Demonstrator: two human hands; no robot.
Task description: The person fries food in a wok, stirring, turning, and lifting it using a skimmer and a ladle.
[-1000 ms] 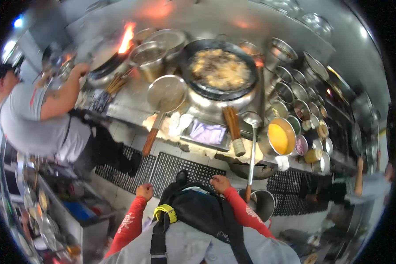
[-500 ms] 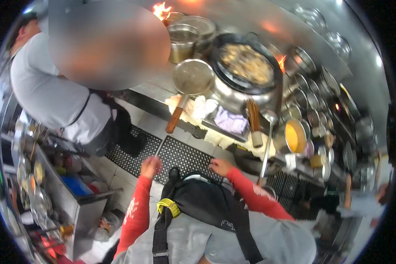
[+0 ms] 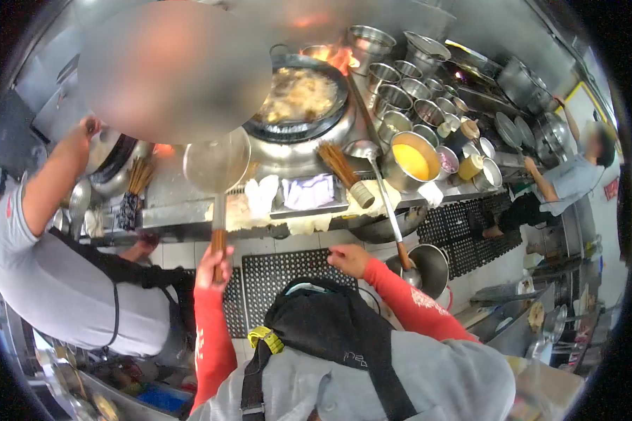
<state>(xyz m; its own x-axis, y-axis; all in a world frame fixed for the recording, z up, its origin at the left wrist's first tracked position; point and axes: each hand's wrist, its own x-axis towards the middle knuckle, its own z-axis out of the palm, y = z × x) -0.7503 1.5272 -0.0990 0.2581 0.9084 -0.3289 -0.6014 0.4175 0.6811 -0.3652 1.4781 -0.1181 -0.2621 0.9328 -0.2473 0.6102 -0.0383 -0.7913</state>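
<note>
My left hand (image 3: pixel 213 267) is wrapped round the wooden handle (image 3: pixel 218 238) of a round mesh strainer (image 3: pixel 218 161). The strainer's bowl lies over the counter edge, left of a big wok (image 3: pixel 298 130) in which food bubbles in oil. In front of my body, my right hand (image 3: pixel 348 260) hovers with curled fingers, and nothing shows in it. Beyond that hand a long ladle (image 3: pixel 383 193) leans from the counter, its wooden grip pointing down to a metal pot (image 3: pixel 428 270). A bamboo brush (image 3: pixel 344 172) and a folded cloth (image 3: pixel 307 191) rest on the counter.
Flames (image 3: pixel 333 57) rise behind the wok. Several metal pots stand at right, one with yellow liquid (image 3: pixel 411 163). A co-worker (image 3: pixel 84 295) stands close on my left; another person (image 3: pixel 576 182) is at far right. Perforated mats (image 3: pixel 288 277) cover the floor.
My left hand has risen from below the strainer and closed round its handle. My right hand remains in front of my body. The view has turned to the right.
</note>
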